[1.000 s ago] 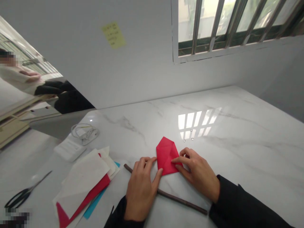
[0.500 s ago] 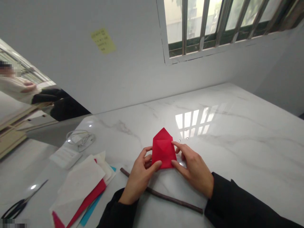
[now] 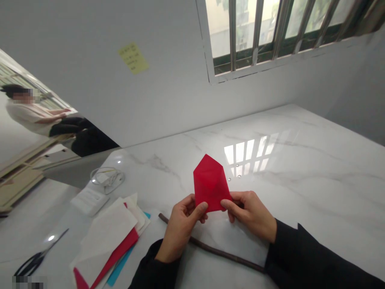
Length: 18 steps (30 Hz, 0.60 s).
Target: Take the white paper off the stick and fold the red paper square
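Observation:
A folded red paper (image 3: pixel 212 186), pointed at the top like an envelope with its flap up, is held in front of me over the table. My left hand (image 3: pixel 186 222) pinches its lower left corner, thumb on the front face. My right hand (image 3: pixel 249 214) grips the lower right corner the same way, with the fingers behind partly hidden. Beneath my hands a thin dark brown stick (image 3: pixel 219 252) lies on the marble-patterned table (image 3: pixel 325 192). My left wrist covers part of the stick, and its right end meets my right sleeve.
Left of my hands lies a pile of white, red and blue sheets (image 3: pixel 111 228). Scissors (image 3: pixel 39 257), a white box (image 3: pixel 90 200) and a coiled cable (image 3: pixel 108 176) are further left. Several tiny shiny bits (image 3: pixel 237 171) lie beyond the paper. A person (image 3: pixel 33 112) sits at the far left.
The red paper has been raised and tilted up toward me. My right hand has slid down from its right side to the lower right corner.

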Available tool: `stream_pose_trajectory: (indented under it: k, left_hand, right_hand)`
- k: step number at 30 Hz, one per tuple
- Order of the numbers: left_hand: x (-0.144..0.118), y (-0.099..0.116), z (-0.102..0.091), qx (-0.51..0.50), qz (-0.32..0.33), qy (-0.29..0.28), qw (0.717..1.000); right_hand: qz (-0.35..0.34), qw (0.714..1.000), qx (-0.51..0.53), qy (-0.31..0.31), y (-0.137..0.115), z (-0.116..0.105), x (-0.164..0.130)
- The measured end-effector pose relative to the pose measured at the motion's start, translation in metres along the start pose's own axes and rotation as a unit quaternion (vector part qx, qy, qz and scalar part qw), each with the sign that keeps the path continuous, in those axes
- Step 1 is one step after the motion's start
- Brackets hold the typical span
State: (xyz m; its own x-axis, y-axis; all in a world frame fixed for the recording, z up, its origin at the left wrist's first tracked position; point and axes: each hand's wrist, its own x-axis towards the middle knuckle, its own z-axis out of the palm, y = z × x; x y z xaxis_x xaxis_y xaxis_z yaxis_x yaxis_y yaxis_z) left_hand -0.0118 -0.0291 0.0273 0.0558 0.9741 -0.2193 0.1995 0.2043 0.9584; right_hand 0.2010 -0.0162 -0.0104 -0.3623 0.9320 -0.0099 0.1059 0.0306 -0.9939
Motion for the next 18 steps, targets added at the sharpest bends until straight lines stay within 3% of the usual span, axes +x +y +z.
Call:
stream_pose_trajectory:
  k: [8,14,18]
  left_hand:
    - [-0.0018,0.0029,-0.0021,0.067,0.008,0.024,0.997]
    - [-0.0027,0.0039,-0.0041,0.059,0.000,0.024,0.998]
    - [-0.0032,0.0023,-0.0040,0.070,0.016,0.022,0.997]
  right_hand:
    - [-0.002,0.999,-0.033,0.003,-0.0011,-0.0014,-0.0023]
    - [-0.022,0.999,-0.022,-0.040,0.0006,-0.0031,-0.0008]
    - [-0.015,0.999,-0.007,-0.036,0.0025,-0.0027,0.0002]
